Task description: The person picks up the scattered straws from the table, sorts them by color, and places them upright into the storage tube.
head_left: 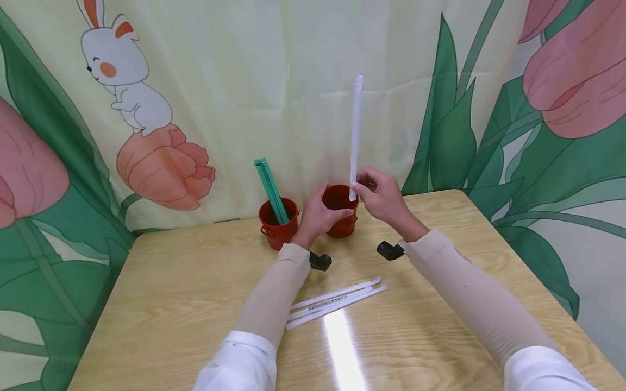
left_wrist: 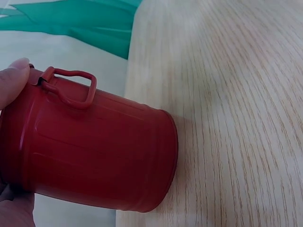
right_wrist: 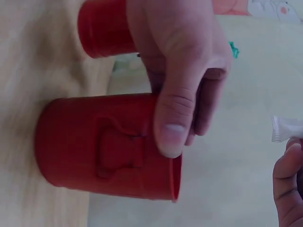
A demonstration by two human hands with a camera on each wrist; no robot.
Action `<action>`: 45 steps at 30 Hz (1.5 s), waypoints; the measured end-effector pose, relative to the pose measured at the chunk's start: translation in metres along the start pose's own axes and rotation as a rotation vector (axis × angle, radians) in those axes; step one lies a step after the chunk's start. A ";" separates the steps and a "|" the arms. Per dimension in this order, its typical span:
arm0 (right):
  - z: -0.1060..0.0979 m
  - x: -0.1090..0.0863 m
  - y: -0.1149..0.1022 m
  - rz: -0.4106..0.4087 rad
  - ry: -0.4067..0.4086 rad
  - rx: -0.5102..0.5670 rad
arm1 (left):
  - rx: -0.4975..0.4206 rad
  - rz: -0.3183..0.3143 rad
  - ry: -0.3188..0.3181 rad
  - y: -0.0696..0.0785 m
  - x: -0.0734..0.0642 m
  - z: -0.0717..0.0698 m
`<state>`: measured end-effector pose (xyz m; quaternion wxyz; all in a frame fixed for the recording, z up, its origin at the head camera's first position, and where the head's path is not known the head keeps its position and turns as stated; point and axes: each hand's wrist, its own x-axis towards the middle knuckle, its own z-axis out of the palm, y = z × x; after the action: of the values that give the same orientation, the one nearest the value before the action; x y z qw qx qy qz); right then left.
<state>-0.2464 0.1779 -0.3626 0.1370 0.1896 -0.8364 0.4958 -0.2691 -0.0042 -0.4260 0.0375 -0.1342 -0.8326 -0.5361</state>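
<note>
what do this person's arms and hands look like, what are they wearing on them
The left hand and right hand are ungloved. Plain beige sleeves cover the forearms, meeting white sleeves further up. Small dark lettering marks the right beige sleeve near the wrist. A black device shows at each wrist.

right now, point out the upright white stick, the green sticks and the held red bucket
Upright white stick (head_left: 356, 130): head view, middle of its length.
Green sticks (head_left: 271, 191): head view, about halfway along their visible length.
Held red bucket (left_wrist: 102, 146): left wrist view, middle of its side wall.
</note>
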 end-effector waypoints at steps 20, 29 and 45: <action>0.014 0.032 0.008 0.143 -0.092 -0.056 | -0.027 0.031 -0.014 -0.004 0.002 0.007; 0.020 0.029 0.018 0.221 -0.160 -0.116 | -0.052 0.032 -0.029 -0.007 0.001 0.007; 0.019 0.018 0.011 0.188 -0.169 -0.049 | -0.071 0.023 -0.029 -0.002 0.001 -0.001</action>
<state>-0.2684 0.1628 -0.3725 0.0238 0.1482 -0.8709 0.4680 -0.2706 -0.0059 -0.4273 0.0267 -0.1526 -0.8120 -0.5627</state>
